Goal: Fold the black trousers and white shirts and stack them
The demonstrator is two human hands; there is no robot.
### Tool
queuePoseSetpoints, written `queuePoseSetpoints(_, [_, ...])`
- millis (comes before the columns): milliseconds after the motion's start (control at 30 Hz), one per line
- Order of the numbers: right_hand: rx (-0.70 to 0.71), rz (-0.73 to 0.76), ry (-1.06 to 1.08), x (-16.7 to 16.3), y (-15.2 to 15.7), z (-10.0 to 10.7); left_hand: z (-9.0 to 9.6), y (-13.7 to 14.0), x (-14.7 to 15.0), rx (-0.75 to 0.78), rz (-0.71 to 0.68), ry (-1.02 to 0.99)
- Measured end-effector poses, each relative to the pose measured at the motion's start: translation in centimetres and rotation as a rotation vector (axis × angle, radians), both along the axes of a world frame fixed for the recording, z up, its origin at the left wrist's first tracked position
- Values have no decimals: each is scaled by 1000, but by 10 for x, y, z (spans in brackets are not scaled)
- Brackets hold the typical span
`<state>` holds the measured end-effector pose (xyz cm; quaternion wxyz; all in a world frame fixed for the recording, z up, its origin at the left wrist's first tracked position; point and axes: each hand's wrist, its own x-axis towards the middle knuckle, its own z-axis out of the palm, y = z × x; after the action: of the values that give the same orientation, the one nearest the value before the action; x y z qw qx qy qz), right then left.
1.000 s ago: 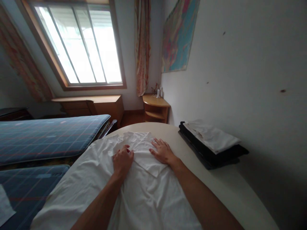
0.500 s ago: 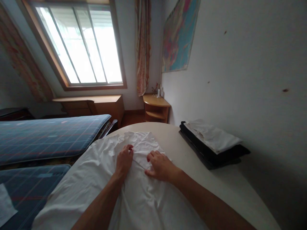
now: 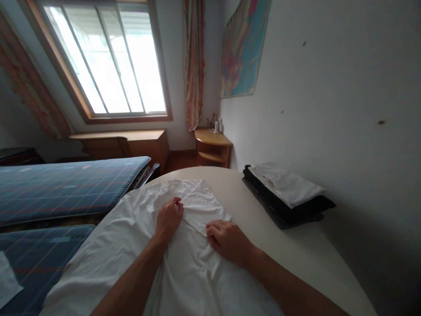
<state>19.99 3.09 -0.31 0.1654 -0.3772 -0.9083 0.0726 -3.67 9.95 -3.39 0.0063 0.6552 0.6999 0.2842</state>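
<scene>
A wrinkled white shirt is spread over the round table, with a folded-over flap near its far right side. My left hand lies on the shirt left of this flap, its fingers curled in and closed on the cloth. At the flap's lower right edge, my right hand pinches the fabric between thumb and fingers. A creased fold line runs between the two hands. The exact grip of the left fingertips is partly hidden behind the hand.
The cream table carries a stack of folded dark clothes with a folded white garment on top, near the wall. Plaid mattresses lie to the left. Farther back stand a corner shelf and a wooden desk.
My right hand has moved slightly right and toward me, and its fingers have closed on the flap's edge. The flap lies flatter. My left hand has hardly moved.
</scene>
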Motion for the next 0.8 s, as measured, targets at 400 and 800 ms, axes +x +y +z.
queuePoseSetpoints(400, [-5,47,93,6,1,-7,1,-7,5,70,-297,49])
queuePoseSetpoints(800, [-10,-372,117,7,13,-12,-5,-21,16,-198,-326,226])
